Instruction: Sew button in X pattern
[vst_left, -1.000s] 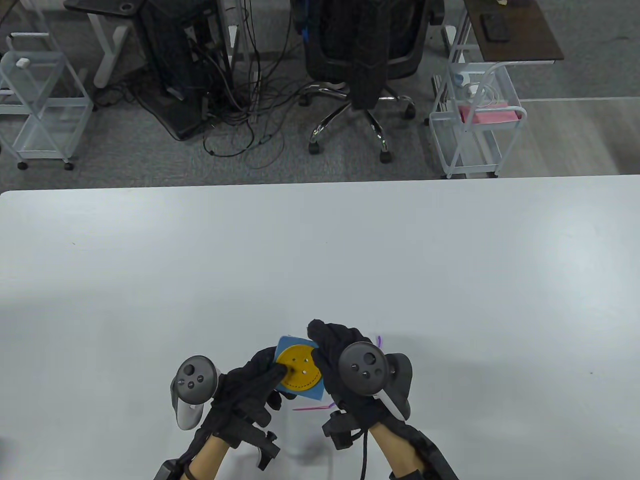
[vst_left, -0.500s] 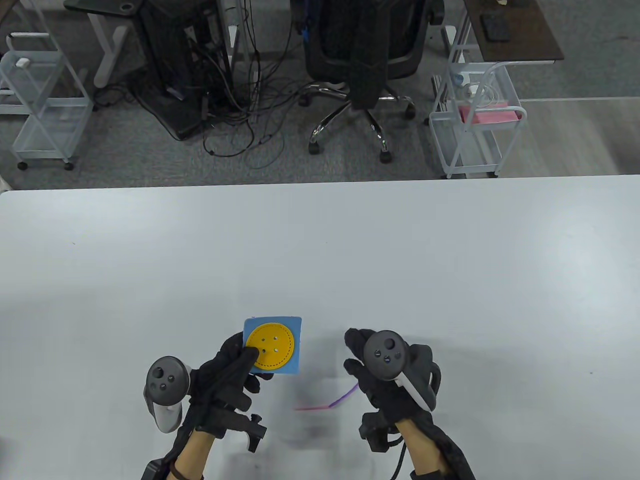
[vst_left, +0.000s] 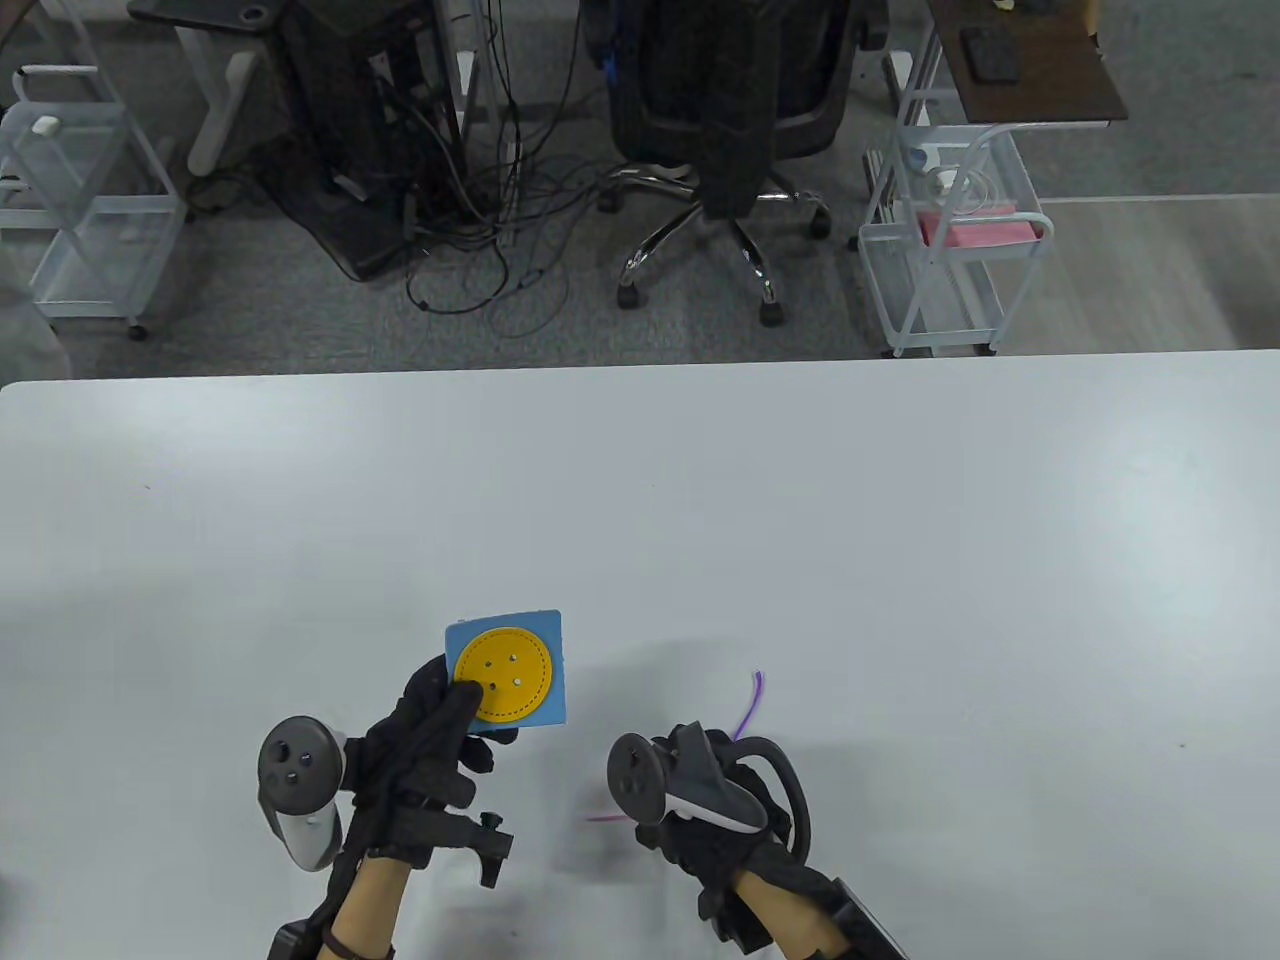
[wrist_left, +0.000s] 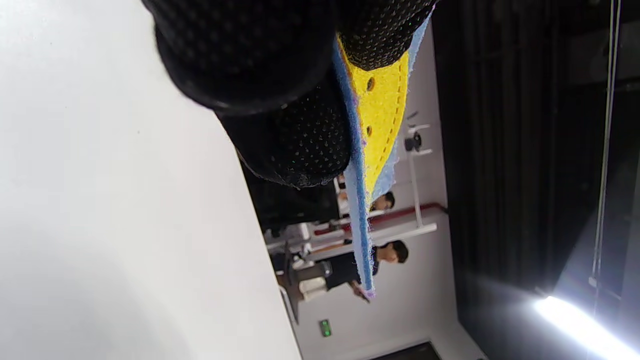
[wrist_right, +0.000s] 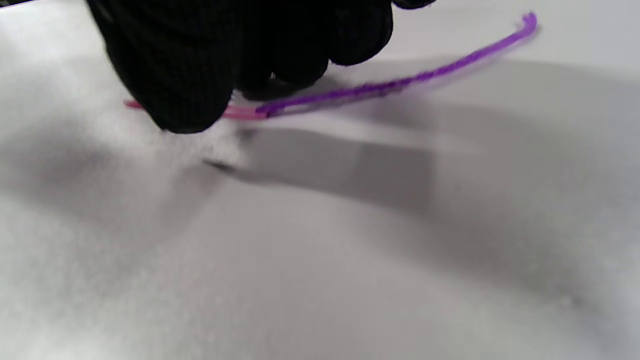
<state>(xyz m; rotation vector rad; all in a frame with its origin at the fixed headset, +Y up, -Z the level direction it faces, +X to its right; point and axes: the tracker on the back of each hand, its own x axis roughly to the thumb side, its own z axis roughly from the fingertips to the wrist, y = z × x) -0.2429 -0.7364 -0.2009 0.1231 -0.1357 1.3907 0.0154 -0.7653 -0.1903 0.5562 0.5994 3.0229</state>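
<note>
Blue felt square with a yellow button sits pinched in the left hand. Right hand fingers curl at the pink-purple needle; whether they grip it, I cannot tell.

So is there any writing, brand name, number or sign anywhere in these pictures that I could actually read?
None can be read.
Green sign on the far wall, left wrist view: too small and blurred to read.
Trackers on the left hand and right hand: only unmarked buttons show.
Yellow button on the blue felt square: holes and stitching, no lettering.
</note>
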